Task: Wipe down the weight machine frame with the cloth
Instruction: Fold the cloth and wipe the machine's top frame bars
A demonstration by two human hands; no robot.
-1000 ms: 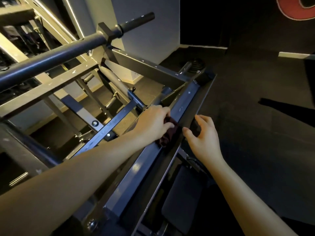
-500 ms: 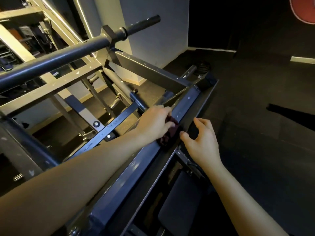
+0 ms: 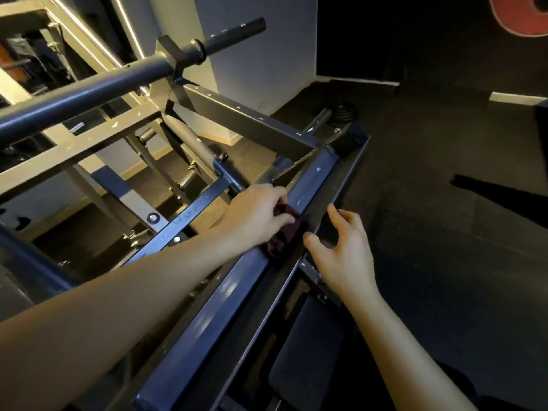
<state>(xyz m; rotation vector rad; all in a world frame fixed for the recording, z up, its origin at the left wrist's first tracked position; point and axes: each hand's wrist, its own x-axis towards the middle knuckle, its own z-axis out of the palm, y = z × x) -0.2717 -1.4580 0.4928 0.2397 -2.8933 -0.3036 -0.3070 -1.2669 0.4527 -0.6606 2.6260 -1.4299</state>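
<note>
A dark blue square beam of the weight machine frame (image 3: pixel 207 318) runs diagonally from the bottom left up to the middle right. My left hand (image 3: pixel 255 215) lies on top of it, fingers curled over a dark maroon cloth (image 3: pixel 281 235) and pressing it onto the beam. My right hand (image 3: pixel 341 250) hovers just right of the cloth beside the beam, fingers spread and loosely bent, holding nothing. Most of the cloth is hidden under my left hand.
A thick dark barbell bar (image 3: pixel 118 81) crosses the upper left above beige frame members (image 3: pixel 74 152). A black padded seat (image 3: pixel 302 363) lies below the beam. A weight plate (image 3: pixel 344 111) rests on the dark rubber floor (image 3: pixel 444 232) at the right.
The left hand with the cloth stays at about the same spot on the beam. The right hand has shifted slightly, its fingers spreading wider. The view has moved a little.
</note>
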